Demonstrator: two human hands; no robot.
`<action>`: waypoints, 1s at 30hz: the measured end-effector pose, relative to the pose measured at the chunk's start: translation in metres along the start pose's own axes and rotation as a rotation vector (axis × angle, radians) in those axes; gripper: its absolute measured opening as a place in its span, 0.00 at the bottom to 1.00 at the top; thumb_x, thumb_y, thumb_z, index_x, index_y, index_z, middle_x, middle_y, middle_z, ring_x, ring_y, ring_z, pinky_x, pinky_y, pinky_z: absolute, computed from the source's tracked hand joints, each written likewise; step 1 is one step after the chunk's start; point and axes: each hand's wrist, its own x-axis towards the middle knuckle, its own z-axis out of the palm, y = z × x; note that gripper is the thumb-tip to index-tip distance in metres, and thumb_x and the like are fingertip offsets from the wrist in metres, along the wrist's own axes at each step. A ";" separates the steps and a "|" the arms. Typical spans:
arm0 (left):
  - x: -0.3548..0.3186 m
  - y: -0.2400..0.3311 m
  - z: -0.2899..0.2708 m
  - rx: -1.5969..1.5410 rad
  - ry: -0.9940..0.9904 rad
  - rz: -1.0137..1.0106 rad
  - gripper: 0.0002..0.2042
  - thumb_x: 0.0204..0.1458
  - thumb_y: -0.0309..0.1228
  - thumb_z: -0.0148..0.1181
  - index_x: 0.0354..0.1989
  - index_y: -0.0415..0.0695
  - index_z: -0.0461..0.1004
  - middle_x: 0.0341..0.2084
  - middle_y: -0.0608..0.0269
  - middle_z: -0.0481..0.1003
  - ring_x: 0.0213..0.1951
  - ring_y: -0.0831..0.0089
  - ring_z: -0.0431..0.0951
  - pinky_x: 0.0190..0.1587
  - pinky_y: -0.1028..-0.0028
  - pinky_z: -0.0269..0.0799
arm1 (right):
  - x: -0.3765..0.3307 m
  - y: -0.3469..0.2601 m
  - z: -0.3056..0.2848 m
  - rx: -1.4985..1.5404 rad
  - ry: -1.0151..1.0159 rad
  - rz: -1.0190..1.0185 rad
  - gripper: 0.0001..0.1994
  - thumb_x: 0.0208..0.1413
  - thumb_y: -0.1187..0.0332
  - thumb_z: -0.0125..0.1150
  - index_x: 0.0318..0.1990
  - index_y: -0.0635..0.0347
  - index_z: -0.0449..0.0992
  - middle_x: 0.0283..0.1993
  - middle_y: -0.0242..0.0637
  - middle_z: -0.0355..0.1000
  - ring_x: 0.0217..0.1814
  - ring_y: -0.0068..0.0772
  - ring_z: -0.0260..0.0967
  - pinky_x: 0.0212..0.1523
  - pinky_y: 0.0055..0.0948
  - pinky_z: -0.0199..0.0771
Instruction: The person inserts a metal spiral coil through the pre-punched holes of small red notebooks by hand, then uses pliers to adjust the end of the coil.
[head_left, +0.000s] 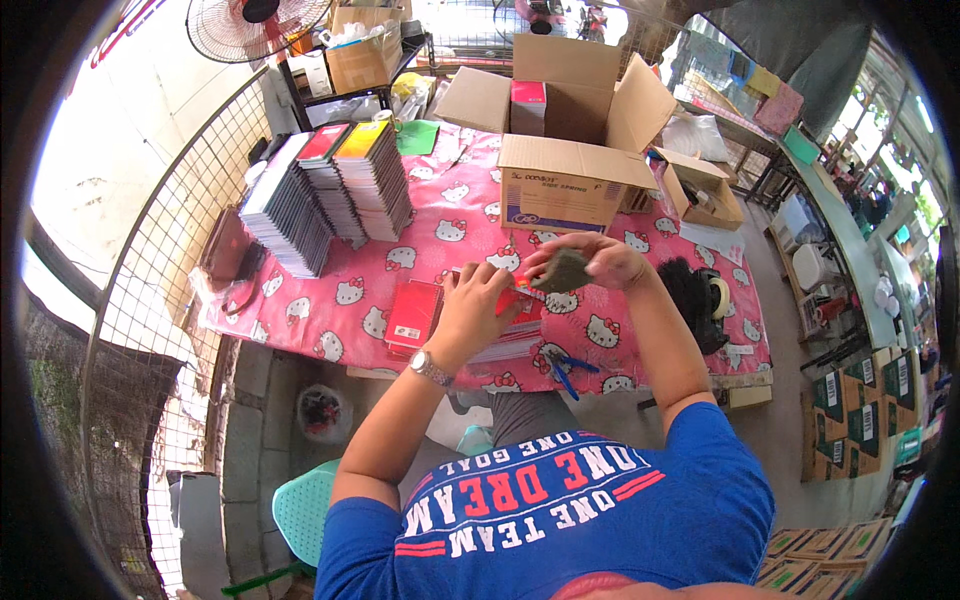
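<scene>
My left hand [472, 303], with a watch on its wrist, curls over the red notebooks at the near middle of the table. Its fingers grip the edge of a red notebook [519, 311] on top of a stack. Beside it on the left lies another stack of red notebooks [411, 316]. My right hand [606, 262] is closed round a dark grey-green pad [563, 271], perhaps folded cloth, just above and right of the stack. A blue-handled tool [566, 374], whose kind is unclear, lies near the front edge.
Tall piles of notebooks [372, 180] stand at the back left. An open cardboard box [560, 193] is behind my hands, with a smaller box [702, 190] to its right. A tape roll [718, 298] and a black bundle [690, 296] lie right, on a pink patterned tablecloth [440, 262].
</scene>
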 end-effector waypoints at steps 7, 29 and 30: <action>0.002 -0.009 -0.002 -0.042 0.042 0.058 0.20 0.46 0.39 0.70 0.44 0.44 0.74 0.42 0.58 0.72 0.50 0.55 0.70 0.51 0.55 0.68 | 0.009 -0.007 0.001 0.150 -0.195 -0.251 0.35 0.41 0.68 0.71 0.62 0.64 0.72 0.63 0.48 0.69 0.66 0.38 0.65 0.67 0.37 0.62; 0.001 -0.027 -0.020 -0.273 -0.027 -0.124 0.20 0.46 0.31 0.69 0.47 0.40 0.71 0.44 0.53 0.72 0.51 0.52 0.71 0.54 0.60 0.69 | 0.039 -0.013 0.016 -0.020 -0.065 -0.101 0.31 0.41 0.67 0.66 0.58 0.66 0.75 0.57 0.41 0.73 0.62 0.30 0.67 0.65 0.30 0.62; 0.002 -0.033 -0.022 -0.274 -0.028 -0.125 0.20 0.46 0.31 0.69 0.47 0.40 0.71 0.44 0.53 0.72 0.51 0.52 0.71 0.54 0.60 0.69 | 0.038 -0.013 0.019 0.358 -0.178 -0.326 0.30 0.41 0.67 0.66 0.57 0.66 0.75 0.57 0.41 0.73 0.61 0.31 0.67 0.65 0.31 0.62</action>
